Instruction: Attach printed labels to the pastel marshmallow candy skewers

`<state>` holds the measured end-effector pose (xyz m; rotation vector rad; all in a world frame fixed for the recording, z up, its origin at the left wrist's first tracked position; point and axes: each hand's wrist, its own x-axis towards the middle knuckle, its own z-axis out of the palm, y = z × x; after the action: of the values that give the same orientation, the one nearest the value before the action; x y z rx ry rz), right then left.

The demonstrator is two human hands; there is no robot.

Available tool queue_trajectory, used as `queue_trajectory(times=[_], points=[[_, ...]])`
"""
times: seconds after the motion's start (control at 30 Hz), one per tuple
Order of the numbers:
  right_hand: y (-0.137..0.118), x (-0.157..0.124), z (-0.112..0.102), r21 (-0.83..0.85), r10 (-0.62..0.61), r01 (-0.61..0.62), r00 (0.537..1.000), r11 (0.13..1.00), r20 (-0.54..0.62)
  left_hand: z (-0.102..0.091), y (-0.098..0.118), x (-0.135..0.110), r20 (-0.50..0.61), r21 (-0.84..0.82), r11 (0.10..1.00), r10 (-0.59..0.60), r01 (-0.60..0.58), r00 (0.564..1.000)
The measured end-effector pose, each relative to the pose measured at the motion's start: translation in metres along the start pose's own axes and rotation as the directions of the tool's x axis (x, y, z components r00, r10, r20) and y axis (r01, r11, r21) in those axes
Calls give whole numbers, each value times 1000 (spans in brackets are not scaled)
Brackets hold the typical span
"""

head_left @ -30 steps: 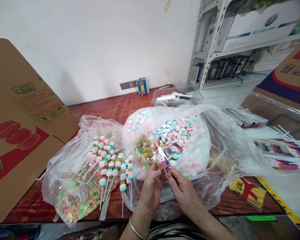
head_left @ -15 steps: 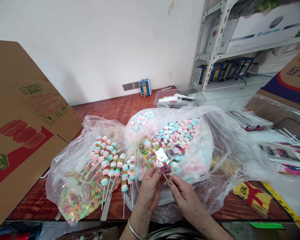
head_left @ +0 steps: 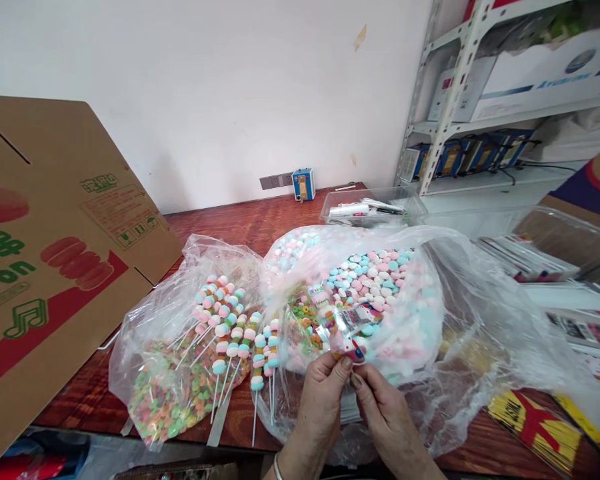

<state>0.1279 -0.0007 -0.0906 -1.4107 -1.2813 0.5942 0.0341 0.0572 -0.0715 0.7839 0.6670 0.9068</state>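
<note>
A candy skewer in a printed clear wrapper [head_left: 344,341] points up and away over the large bag of marshmallows. My left hand [head_left: 324,395] pinches its lower end between thumb and fingers. Right beside it, the closed fingertips of my right hand [head_left: 384,412] grip the gathered bottom of the wrapper; the stick there is mostly hidden. Pink, white and blue marshmallows [head_left: 370,277] fill the open plastic bag behind my hands. Ring-shaped gummies [head_left: 305,313] lie to the left of the wrapped skewer. Several unwrapped marshmallow skewers [head_left: 234,333] rest on the left with their white sticks toward me.
A clear bag of gummies [head_left: 173,400] lies under the skewers. A large cardboard box [head_left: 95,227] stands at the left. Behind are a plastic tray of pens [head_left: 375,207] and a small blue device [head_left: 303,185]. A yellow packet [head_left: 535,430] and printed wrappers [head_left: 530,257] lie at the right.
The view has shifted, so everything sits further right and slightly lower. My hands have come closer together, the right fingertips now up against the left at the wrapper's bottom.
</note>
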Motion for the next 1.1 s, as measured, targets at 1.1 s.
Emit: queue_trajectory(times=[1.1], points=[[-14, 13, -17, 181, 129, -133, 991, 974, 31, -10, -9, 3, -23, 76, 995, 65, -63, 998]])
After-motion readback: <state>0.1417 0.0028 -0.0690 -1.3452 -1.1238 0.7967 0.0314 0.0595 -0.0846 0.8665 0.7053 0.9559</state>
